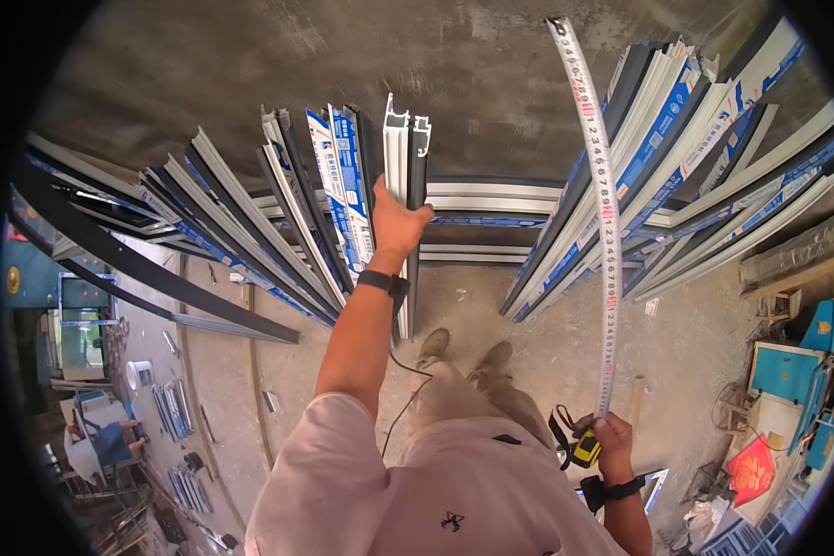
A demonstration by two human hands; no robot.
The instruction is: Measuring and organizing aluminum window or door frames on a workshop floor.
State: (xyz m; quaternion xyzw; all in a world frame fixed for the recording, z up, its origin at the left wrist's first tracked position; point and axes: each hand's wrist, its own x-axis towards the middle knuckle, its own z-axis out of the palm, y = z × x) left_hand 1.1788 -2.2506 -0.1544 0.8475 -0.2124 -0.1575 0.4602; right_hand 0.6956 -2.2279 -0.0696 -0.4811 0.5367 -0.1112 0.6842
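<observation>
My left hand (399, 222) is closed around an upright white-and-black window-frame profile (396, 157) whose hollow cut end points up and away from me. Low on my right, my right hand (614, 443) holds a yellow-and-black tape measure (586, 449), with a black strap hanging off it. Its long white blade (608, 250) is drawn far out and curves up past the profiles on the right, its hooked tip free in the air. The blade passes in front of those profiles; I cannot tell whether it touches them. My right fingers partly cover the case.
Blue-and-white wrapped profiles (343, 176) lean beside the held one, and a bundle (653, 139) leans at the right. White horizontal rails (491, 196) run behind. A dark cable (400, 408) hangs by my left arm. Teal machines (788, 371) stand right; a person (111, 443) sits far left.
</observation>
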